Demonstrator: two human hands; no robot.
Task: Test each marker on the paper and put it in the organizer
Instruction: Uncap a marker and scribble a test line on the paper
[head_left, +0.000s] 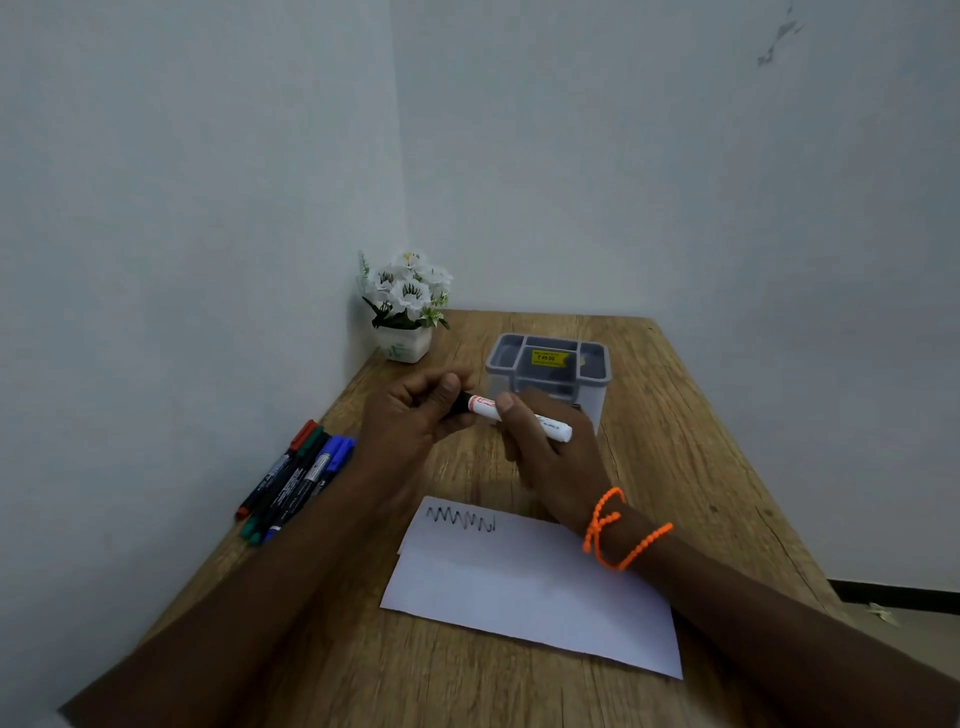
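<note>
I hold a white marker (519, 417) level above the table, between the paper and the organizer. My right hand (550, 452) grips its white barrel. My left hand (415, 415) closes round its black cap end. The white paper (530, 587) lies in front of me with a black zigzag line near its top left corner. The grey organizer (545, 364), with several compartments and a yellow sticker inside, stands just behind my hands. Several other markers (291, 480), red, green, black and blue, lie side by side at the table's left edge.
A small white pot of white flowers (405, 306) stands in the far left corner against the wall. The wooden table (701, 441) is walled on the left and at the back. An orange bead bracelet (618, 530) circles my right wrist.
</note>
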